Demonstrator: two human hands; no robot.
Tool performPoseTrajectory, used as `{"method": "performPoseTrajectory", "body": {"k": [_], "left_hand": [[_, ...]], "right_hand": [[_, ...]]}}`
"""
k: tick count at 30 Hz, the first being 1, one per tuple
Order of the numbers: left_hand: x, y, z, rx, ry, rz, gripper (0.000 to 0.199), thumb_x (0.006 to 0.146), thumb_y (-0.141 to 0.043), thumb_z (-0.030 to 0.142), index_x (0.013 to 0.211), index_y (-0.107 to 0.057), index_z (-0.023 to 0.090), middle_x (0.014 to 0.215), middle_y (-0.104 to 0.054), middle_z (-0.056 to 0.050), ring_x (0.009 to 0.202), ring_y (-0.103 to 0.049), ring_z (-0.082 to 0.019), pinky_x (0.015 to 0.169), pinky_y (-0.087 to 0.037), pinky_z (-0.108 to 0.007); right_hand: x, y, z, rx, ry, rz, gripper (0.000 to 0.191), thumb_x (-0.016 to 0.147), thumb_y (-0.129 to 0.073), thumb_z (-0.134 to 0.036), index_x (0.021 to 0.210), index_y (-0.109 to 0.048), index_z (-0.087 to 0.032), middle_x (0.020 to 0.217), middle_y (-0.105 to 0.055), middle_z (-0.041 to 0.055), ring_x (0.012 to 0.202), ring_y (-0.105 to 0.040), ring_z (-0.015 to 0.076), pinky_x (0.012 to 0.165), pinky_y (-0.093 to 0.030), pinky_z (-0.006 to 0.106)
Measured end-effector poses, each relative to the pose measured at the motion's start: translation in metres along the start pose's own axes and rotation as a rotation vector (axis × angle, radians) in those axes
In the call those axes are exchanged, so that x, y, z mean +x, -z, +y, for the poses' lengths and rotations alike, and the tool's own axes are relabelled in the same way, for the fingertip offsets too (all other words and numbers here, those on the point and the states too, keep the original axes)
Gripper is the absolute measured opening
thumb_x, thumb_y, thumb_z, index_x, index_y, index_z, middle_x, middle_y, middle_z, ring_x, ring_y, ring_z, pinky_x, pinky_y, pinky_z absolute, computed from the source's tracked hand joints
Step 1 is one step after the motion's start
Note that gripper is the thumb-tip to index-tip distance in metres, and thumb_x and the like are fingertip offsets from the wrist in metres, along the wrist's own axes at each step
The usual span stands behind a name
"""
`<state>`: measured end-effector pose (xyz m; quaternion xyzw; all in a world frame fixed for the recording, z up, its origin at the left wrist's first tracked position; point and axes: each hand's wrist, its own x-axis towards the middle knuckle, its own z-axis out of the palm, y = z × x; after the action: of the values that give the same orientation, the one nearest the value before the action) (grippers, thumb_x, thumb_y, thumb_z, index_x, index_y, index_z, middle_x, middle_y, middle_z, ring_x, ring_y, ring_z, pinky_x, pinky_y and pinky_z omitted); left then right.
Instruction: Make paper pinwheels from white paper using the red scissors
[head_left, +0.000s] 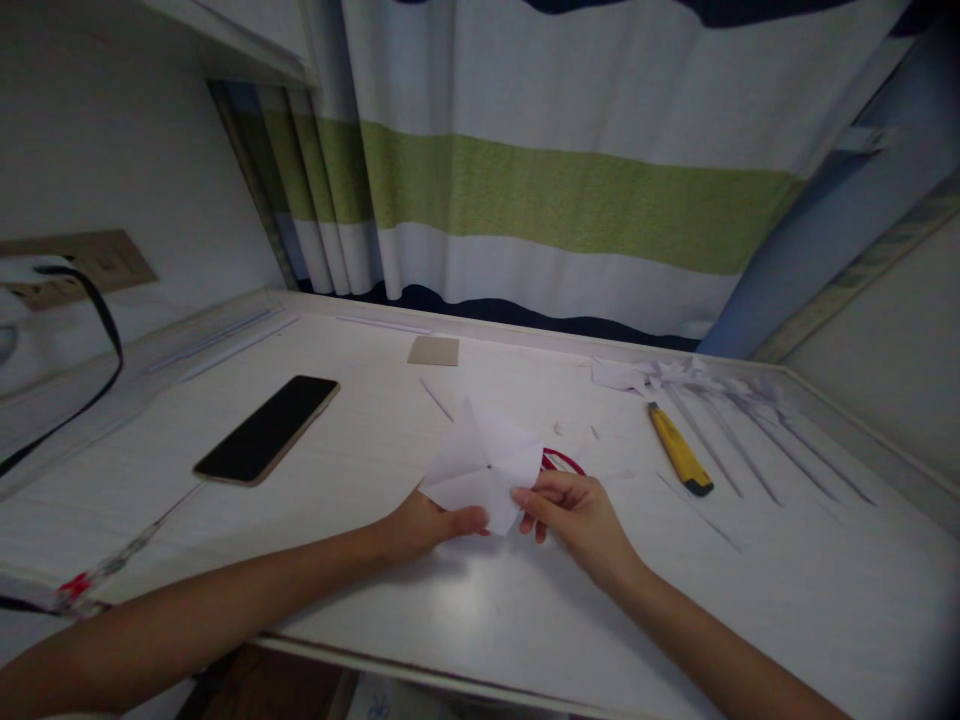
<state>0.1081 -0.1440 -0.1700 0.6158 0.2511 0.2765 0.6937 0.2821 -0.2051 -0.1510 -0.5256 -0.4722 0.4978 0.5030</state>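
A white folded paper piece (480, 455) with creases meeting at a small dark hole is held above the table in the middle of the view. My left hand (435, 522) is closed on its lower left edge, thumb on top and the other fingers mostly hidden beneath. On the right edge, my right hand (570, 510) pinches the paper between thumb and fingers. Red-handled scissors (564, 461) lie partly hidden behind the paper and my right hand.
On the white table (465, 620) lie a black phone (270, 430) with a strap at left, a beige square (433, 351) at the back, a yellow cutter (679, 448) at right, thin paper strips (720, 440) and crumpled paper (690, 378). A curtain (540, 190) hangs behind.
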Motion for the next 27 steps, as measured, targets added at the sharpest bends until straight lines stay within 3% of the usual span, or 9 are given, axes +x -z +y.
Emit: {"method": "performPoseTrajectory", "body": {"k": [2,4,8,14,17,20,23,27], "left_hand": [[-0.001,-0.003,0.002,0.019,0.024,0.052,0.036,0.067,-0.061,0.045,0.078,-0.065,0.011,0.073,-0.064,-0.007,0.064,-0.055,-0.015,0.063,-0.044,-0.028],[0.000,-0.005,0.004,0.013,0.045,0.107,0.035,0.073,-0.056,0.041,0.090,-0.063,0.012,0.074,-0.063,-0.006,0.062,-0.053,-0.014,0.060,-0.042,-0.027],[0.003,-0.009,0.008,-0.023,0.058,0.157,0.042,0.074,-0.056,0.036,0.112,-0.054,0.017,0.082,-0.063,-0.004,0.065,-0.052,-0.013,0.060,-0.039,-0.024],[0.007,-0.009,0.000,-0.120,0.150,0.347,0.035,0.067,-0.061,0.044,0.074,-0.063,0.010,0.058,-0.058,-0.003,0.054,-0.051,-0.013,0.052,-0.040,-0.023],[0.009,-0.011,-0.001,-0.189,0.170,0.380,0.036,0.067,-0.060,0.046,0.075,-0.060,0.011,0.061,-0.060,-0.004,0.057,-0.054,-0.015,0.052,-0.044,-0.026],[0.009,-0.010,0.004,-0.124,0.195,0.423,0.038,0.069,-0.056,0.049,0.073,-0.059,0.012,0.060,-0.060,-0.004,0.050,-0.055,-0.015,0.044,-0.044,-0.025],[0.010,-0.006,0.010,-0.036,0.216,0.483,0.041,0.072,-0.050,0.051,0.062,-0.058,0.012,0.047,-0.056,-0.002,0.039,-0.051,-0.012,0.037,-0.040,-0.022],[0.016,0.002,0.007,-0.057,0.215,0.509,0.038,0.071,-0.054,0.048,0.065,-0.059,0.011,0.049,-0.055,0.000,0.036,-0.049,-0.010,0.033,-0.040,-0.020]], "right_hand": [[0.000,-0.001,0.001,-0.021,-0.002,-0.025,0.015,0.065,-0.066,-0.029,0.066,-0.066,-0.014,0.046,-0.060,-0.0024,0.038,-0.051,0.0070,0.036,-0.038,0.017],[0.000,-0.001,0.002,-0.039,-0.004,-0.042,0.015,0.065,-0.066,-0.029,0.067,-0.065,-0.015,0.047,-0.060,-0.0024,0.038,-0.051,0.0066,0.036,-0.039,0.017],[0.001,0.000,0.006,-0.084,-0.014,-0.052,0.019,0.067,-0.063,-0.032,0.071,-0.065,-0.014,0.049,-0.061,-0.0014,0.038,-0.050,0.0068,0.036,-0.038,0.017],[0.001,-0.002,0.008,-0.218,0.008,-0.060,0.020,0.070,-0.060,-0.034,0.070,-0.064,-0.014,0.051,-0.061,-0.0005,0.040,-0.052,0.0082,0.038,-0.041,0.019],[0.002,0.000,0.004,-0.339,0.042,-0.032,0.024,0.072,-0.057,-0.037,0.072,-0.063,-0.015,0.054,-0.063,0.0009,0.043,-0.054,0.0103,0.040,-0.042,0.021],[0.008,0.013,-0.002,-0.525,0.098,0.055,0.028,0.078,-0.049,-0.040,0.083,-0.061,-0.015,0.063,-0.064,0.0031,0.050,-0.055,0.0132,0.045,-0.043,0.024],[0.016,0.034,-0.004,-0.783,0.161,0.167,0.028,0.078,-0.049,-0.039,0.090,-0.060,-0.017,0.076,-0.061,0.0066,0.066,-0.055,0.0192,0.062,-0.042,0.032],[0.025,0.049,0.004,-1.052,0.184,0.153,0.025,0.071,-0.058,-0.036,0.085,-0.062,-0.016,0.083,-0.057,0.0107,0.078,-0.052,0.0255,0.071,-0.039,0.037]]}}
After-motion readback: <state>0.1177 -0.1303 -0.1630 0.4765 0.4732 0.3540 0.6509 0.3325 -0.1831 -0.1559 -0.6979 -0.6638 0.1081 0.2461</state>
